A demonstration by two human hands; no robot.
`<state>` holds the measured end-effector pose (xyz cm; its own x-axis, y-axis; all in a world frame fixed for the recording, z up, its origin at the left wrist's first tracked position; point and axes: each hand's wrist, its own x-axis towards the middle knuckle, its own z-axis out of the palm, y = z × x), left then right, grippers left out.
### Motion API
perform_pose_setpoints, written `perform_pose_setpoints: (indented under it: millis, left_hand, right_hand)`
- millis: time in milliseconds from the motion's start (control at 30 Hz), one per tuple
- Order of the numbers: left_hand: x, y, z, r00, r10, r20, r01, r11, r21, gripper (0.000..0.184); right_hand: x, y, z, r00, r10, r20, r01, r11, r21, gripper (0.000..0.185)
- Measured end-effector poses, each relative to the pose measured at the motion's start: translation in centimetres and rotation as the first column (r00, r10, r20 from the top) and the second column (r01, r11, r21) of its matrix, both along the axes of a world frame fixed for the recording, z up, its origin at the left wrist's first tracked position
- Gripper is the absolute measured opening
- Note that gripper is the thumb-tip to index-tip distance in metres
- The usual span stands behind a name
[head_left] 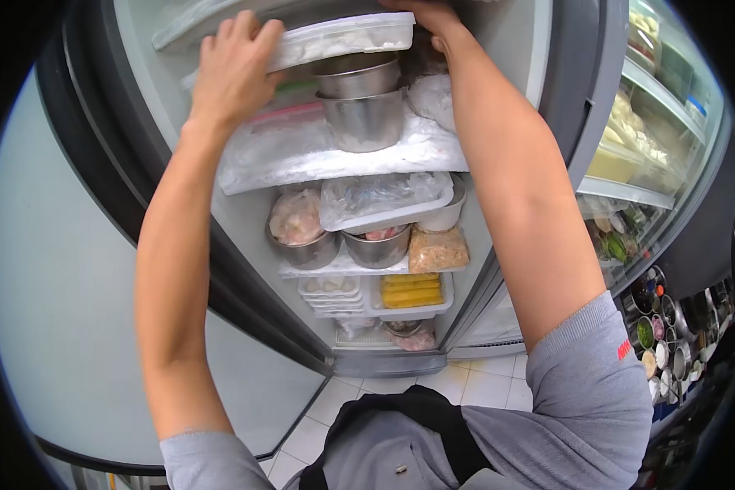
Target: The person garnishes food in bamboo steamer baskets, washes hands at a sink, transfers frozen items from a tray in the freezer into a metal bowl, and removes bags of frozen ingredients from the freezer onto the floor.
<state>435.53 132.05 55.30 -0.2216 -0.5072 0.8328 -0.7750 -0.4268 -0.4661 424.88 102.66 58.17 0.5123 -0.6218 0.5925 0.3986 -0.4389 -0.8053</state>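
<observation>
A white plastic tray (343, 39) is tilted, its left end lower, above two stacked steel pots (363, 114) on an upper freezer shelf. My left hand (241, 65) is closed round the tray's left end, fingers over the top and thumb below. My right hand (433, 23) is at the tray's far right corner, fingers curled over it; the frame's top edge cuts off part of this hand. What the tray contains is mostly hidden. A frosty plastic bag (433, 100) lies right of the pots, near my right forearm.
Frost coats the shelf (335, 163). Below stand a wrapped tray (388, 196), steel pots of bagged food (302, 249) and yellow packs (412, 290). The open door (65, 269) is at left. A glass-fronted cabinet (653, 122) and several small containers (661, 351) are at right.
</observation>
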Motion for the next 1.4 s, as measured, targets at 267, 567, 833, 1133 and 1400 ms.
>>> perform_pose_setpoints:
  millis: [267, 567, 833, 1133, 1400]
  left_hand:
    - [-2.4, 7.1, 3.1, 0.988, -0.14, 0.064, 0.141, 0.99, -0.02, 0.05]
    - [-6.9, 14.3, 2.3, 0.962, -0.271, 0.025, 0.272, 0.957, -0.106, 0.056]
    - [-8.3, 20.6, -5.9, 0.796, -0.565, 0.219, 0.603, 0.774, -0.195, 0.055]
    - [-23.0, 22.4, -30.2, -0.058, -0.87, -0.489, 0.961, 0.084, -0.264, 0.019]
    - [-45.9, 37.5, -47.1, -0.06, -0.885, -0.462, 0.883, -0.263, 0.389, 0.039]
  right_hand:
    - [0.6, 0.4, 1.1, 0.975, -0.146, -0.166, 0.155, 0.987, 0.04, 0.065]
    - [-7.3, 11.4, -5.1, 0.904, -0.424, -0.053, 0.424, 0.874, 0.236, 0.052]
    - [-23.1, 32.5, -12.0, 0.779, 0.055, 0.624, -0.33, 0.883, 0.335, 0.082]
    - [-40.5, 56.3, -32.6, 0.684, -0.595, 0.423, 0.266, 0.743, 0.614, 0.05]
    - [-57.3, 85.4, -51.4, 0.215, -0.972, 0.096, 0.407, 0.179, 0.896, 0.053]
